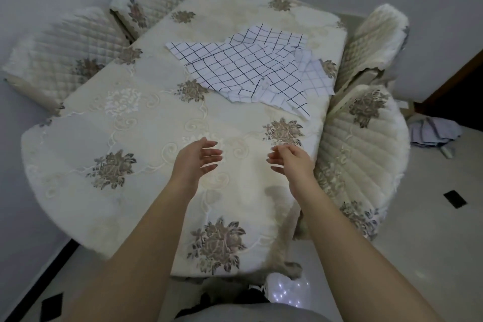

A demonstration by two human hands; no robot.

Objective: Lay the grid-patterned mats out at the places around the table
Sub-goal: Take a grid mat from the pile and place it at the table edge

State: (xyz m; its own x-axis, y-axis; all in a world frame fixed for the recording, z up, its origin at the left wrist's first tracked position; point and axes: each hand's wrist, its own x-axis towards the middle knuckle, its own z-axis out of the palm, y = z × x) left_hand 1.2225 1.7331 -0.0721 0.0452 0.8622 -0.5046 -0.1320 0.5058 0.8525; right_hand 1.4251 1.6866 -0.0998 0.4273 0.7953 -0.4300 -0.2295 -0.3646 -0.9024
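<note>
Several white mats with a dark grid pattern lie in a loose overlapping pile on the far right part of the table, which is covered by a cream cloth with brown flower embroidery. My left hand hovers over the near middle of the table with fingers spread and nothing in it. My right hand hovers beside it, fingers loosely curled and apart, also holding nothing. Both hands are well short of the mats.
Two quilted chairs stand along the table's left side and two more along the right. A crumpled cloth lies on the floor at the right. A dark doorway edge is at the far right.
</note>
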